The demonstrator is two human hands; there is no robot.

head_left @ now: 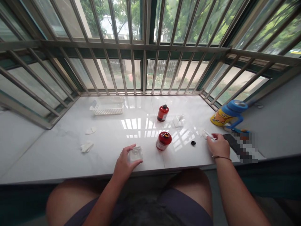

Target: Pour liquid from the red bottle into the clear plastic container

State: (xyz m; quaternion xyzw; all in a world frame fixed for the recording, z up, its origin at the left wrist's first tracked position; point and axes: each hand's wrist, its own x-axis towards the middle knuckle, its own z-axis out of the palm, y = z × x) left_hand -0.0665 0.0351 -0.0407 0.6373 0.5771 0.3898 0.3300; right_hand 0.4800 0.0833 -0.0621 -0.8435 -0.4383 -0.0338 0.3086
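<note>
At the far left of the white marble tabletop (58,150) lie two crumpled white wipes (87,146), well apart from everything else, with a white slotted basket (107,106) further back near the window bars. The left hand (124,164) pinches a small clear square box (136,154) by its sides, thumb on the near edge and fingers curled over the far-left corner; the box rests on the tabletop close to the front edge. It looks light, rigid and slick (clear plastic, likely to skate on polished stone), so holding it by opposite side walls seems the safest hold.

Just right of it stands an open red bottle (163,140), its black cap (193,143) lying loose nearby; a second, capped red bottle (162,113) stands behind. Both are upright and could tip if brushed.

The right hand (218,145) is pressed around a thin white item (207,134), fingers closed on it; what it is I cannot tell. Beyond it lies a yellow and blue jug (227,114) on its side.

Open room lies mid-tabletop, between basket and bottles; the front edge is close to both hands.
</note>
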